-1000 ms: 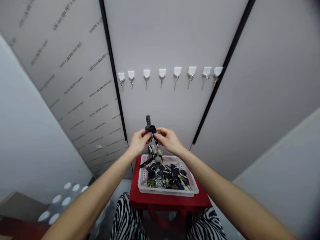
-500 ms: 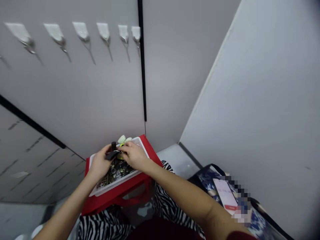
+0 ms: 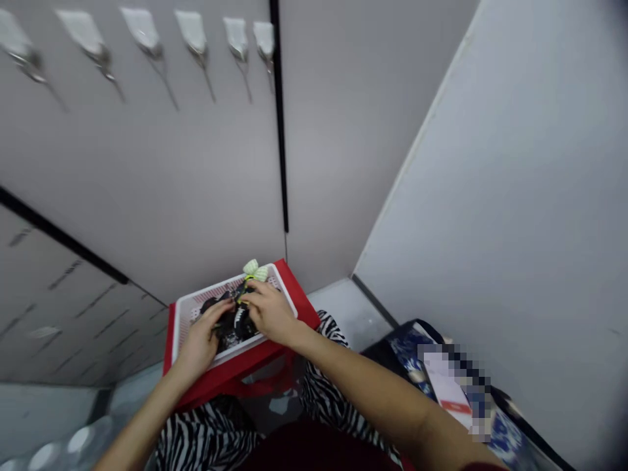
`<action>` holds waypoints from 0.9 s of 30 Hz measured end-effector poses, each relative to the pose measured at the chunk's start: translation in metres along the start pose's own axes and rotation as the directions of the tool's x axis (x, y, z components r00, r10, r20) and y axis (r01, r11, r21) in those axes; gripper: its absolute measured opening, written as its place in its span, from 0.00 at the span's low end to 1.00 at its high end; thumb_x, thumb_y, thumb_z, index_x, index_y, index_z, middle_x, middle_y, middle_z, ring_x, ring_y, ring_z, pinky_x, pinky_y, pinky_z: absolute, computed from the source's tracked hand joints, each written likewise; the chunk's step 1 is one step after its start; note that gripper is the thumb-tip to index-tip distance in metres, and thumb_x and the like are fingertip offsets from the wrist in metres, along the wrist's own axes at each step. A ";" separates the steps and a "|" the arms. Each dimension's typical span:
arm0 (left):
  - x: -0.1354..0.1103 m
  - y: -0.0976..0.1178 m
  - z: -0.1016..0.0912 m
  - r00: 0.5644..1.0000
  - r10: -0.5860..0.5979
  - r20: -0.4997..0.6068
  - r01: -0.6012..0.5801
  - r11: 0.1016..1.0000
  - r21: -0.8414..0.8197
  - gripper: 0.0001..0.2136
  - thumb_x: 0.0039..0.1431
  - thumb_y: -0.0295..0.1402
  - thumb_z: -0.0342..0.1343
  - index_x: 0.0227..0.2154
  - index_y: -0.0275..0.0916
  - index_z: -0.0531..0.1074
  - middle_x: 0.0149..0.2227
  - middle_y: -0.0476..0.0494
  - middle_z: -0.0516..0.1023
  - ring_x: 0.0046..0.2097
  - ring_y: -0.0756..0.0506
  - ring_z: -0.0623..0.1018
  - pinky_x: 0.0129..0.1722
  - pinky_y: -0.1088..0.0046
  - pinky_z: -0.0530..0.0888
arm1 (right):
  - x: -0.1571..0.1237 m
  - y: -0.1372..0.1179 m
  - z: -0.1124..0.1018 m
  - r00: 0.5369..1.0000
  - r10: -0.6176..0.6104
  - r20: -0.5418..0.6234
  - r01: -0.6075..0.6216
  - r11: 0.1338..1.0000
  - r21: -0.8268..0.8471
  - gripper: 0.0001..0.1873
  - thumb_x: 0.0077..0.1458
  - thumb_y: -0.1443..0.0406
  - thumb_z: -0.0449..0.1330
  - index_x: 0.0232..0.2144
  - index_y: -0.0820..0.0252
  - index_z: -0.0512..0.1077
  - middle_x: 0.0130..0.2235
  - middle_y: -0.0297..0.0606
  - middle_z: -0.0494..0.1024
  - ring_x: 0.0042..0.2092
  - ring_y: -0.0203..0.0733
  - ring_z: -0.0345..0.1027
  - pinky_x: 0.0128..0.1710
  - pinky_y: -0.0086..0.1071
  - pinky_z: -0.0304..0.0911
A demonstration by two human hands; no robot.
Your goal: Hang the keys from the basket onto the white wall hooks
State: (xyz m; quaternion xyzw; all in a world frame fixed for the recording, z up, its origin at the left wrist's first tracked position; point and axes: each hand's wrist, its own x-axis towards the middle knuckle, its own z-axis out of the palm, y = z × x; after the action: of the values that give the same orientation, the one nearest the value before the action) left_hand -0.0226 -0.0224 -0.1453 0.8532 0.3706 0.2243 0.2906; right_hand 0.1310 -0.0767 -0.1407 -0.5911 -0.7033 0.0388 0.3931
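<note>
A white perforated basket full of dark keys and key fobs rests on a red stool in front of my zebra-striped legs. Both hands are down inside the basket. My left hand lies over the pile with fingers curled onto the dark fobs. My right hand pinches at a bunch with a yellow-green bit, next to a pale green and white bow charm at the basket's far rim. What each hand grips is mostly hidden by the fingers.
A row of white wall hooks runs along the grey panel at the upper left, all bare. A black vertical strip divides the panels. A dark patterned bag with a white card lies on the floor at the right.
Both hands have come down from holding a key bunch up before the wall into the basket. The view has swung right and down, so the hooks now sit at the top left.
</note>
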 end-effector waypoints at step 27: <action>0.053 0.080 -0.097 0.990 0.079 0.114 0.080 0.350 -0.934 0.27 0.46 0.50 0.27 0.06 0.35 0.53 0.07 0.52 0.54 0.10 0.58 0.53 0.12 0.81 0.48 | 0.108 -0.070 -0.053 0.825 -0.032 0.564 -0.555 0.140 0.820 0.30 0.42 0.46 0.33 0.05 0.62 0.49 0.07 0.26 0.50 0.10 0.24 0.38 0.11 0.22 0.37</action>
State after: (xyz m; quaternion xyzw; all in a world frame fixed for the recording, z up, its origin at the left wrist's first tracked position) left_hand -0.0077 0.0056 -0.0125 0.5481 0.1553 0.3353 0.7503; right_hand 0.1077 -0.0259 -0.0136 -0.2961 -0.4644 0.6803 0.4836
